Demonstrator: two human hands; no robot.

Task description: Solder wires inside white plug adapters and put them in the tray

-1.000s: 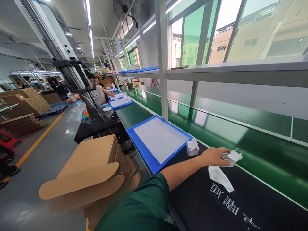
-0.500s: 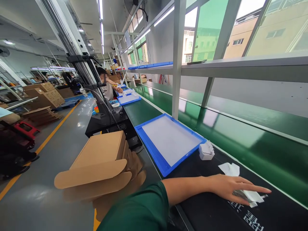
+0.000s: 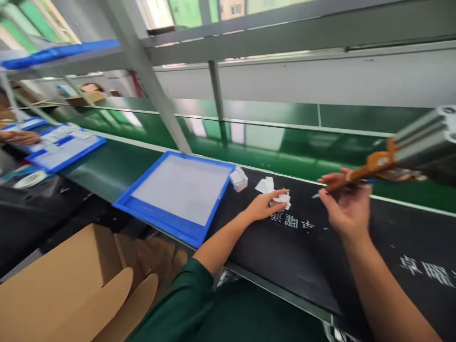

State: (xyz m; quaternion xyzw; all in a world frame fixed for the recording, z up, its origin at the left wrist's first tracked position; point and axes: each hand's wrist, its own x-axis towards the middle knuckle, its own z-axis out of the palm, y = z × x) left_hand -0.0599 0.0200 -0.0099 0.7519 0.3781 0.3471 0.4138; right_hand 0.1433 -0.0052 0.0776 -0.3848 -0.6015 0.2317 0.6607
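Note:
My left hand (image 3: 264, 205) reaches over the black mat, its thumb and fingers closed round a small crumpled white paper piece (image 3: 284, 198). Just beyond it lies another white paper scrap (image 3: 265, 185). Further left stands a small white box (image 3: 239, 179) with torn-looking flaps. On the right, my right hand (image 3: 351, 209) is raised above the mat, fingers closed round a slim orange-brown tool (image 3: 359, 174) with a pale teal tip; its exact kind is blurred. Behind that tool a silver cylinder (image 3: 423, 135) comes in from the right edge.
A blue-framed white tray (image 3: 204, 240) lies left of the black mat (image 3: 270, 266), which bears white lettering. Brown cardboard boxes (image 3: 53, 280) stand at lower left. A grey post (image 3: 149, 80) and shelf rise behind. Another person's hand (image 3: 23, 137) is by a farther tray.
The view has swung right, bringing my right hand with the tool into sight. My left fingers, stretched out over the paper before, are now curled round it.

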